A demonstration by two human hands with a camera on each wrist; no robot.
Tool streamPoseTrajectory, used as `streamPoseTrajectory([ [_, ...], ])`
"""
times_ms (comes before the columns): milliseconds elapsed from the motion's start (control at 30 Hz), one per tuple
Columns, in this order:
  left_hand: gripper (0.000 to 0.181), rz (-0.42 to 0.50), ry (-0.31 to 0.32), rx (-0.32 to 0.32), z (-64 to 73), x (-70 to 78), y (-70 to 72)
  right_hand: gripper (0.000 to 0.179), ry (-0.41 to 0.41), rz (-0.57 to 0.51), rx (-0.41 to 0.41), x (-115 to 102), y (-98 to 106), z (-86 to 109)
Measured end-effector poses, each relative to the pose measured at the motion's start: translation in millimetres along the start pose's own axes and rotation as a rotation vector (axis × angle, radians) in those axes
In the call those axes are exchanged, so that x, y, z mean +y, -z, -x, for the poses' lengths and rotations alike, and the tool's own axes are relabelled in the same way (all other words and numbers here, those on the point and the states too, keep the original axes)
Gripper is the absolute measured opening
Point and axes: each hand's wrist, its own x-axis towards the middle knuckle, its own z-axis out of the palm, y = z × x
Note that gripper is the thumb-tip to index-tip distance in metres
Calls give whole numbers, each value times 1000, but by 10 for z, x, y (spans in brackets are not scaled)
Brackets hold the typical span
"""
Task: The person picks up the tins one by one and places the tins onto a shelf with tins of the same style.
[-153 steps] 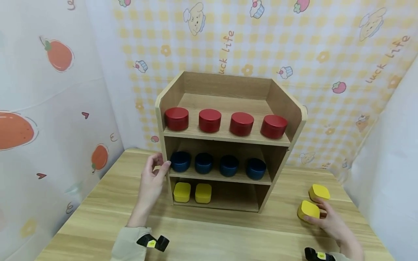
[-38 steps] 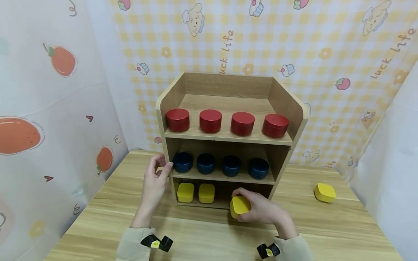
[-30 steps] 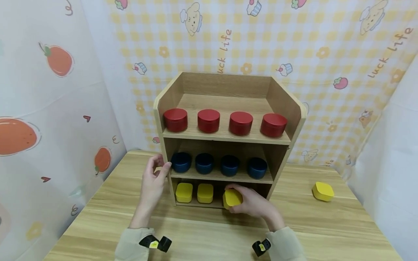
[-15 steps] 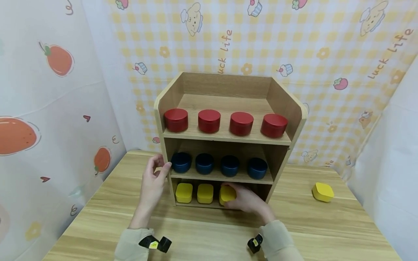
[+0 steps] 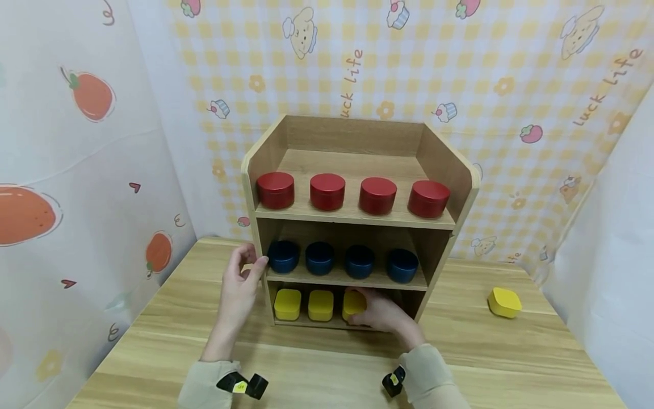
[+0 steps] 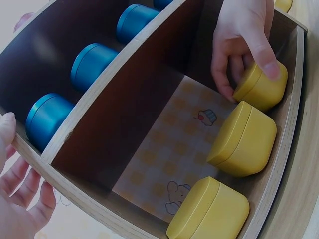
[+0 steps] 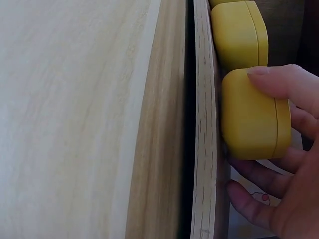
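My right hand [image 5: 382,311] grips a yellow rounded-square tin [image 5: 352,305] on the bottom level of a three-level wooden shelf [image 5: 352,216]. In the right wrist view the thumb lies on the tin's front face, and other fingers reach round its far side. The tin stands upright, third from the left; two matching yellow tins, a middle one [image 5: 321,305] and a leftmost one [image 5: 288,304], stand beside it. My left hand [image 5: 240,284] holds the shelf's left side panel, thumb at its front edge and fingers outside, as the left wrist view also shows.
Several round blue tins [image 5: 319,258] line the middle level, and several round red tins [image 5: 327,192] line the top. Another yellow tin [image 5: 504,302] sits on the wooden table [image 5: 460,352], right of the shelf. A patterned cloth [image 5: 388,68] hangs behind.
From the table at right, my right hand has carried a yellow tin leftward onto the bottom level, lately shifting it slightly further left. My left hand has stayed on the side panel.
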Motion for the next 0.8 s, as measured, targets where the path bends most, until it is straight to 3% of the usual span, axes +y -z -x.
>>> streamPoseTrajectory([
  [567,30,7,-11,0,1,-25,9,62,-45,-37,-6,20,-28,-23],
  [800,30,3,-2,0,8,-5,6,74,-37,-14,-23,6,-13,10],
])
